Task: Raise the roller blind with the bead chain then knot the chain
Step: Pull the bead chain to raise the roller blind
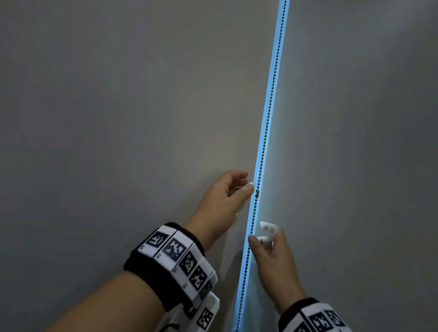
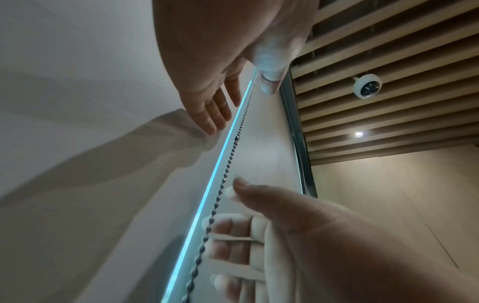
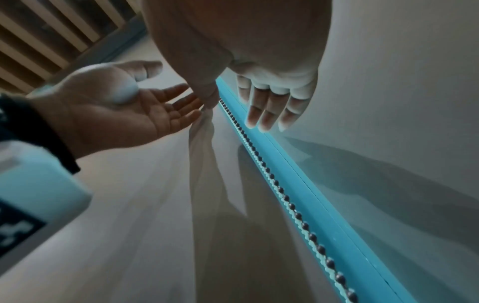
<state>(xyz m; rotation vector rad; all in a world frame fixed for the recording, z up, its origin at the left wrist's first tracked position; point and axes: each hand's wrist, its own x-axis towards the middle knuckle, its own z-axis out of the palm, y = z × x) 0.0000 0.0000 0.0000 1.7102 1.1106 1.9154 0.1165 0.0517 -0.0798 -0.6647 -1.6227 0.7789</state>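
Note:
A dark bead chain (image 1: 268,116) hangs straight down in a narrow blue-lit gap between two grey roller blinds, the left blind (image 1: 110,95) and the right blind (image 1: 370,130). Both blinds cover the whole height that I see. My left hand (image 1: 235,189) is open just left of the chain, its thumb tip beside the chain's connector (image 1: 257,194). Lower down, my right hand (image 1: 265,236) is open too; its thumb touches the chain and its fingers spread to the right. In the right wrist view the chain (image 3: 272,178) runs between the right hand's thumb and fingers (image 3: 261,114), ungripped.
Above the blinds are a slatted wooden ceiling (image 2: 401,51) with a dome camera (image 2: 366,86) and a spotlight (image 2: 358,134). A metal rail (image 2: 298,133) runs along the blind's top edge. A beige wall panel (image 2: 388,194) stands to the right.

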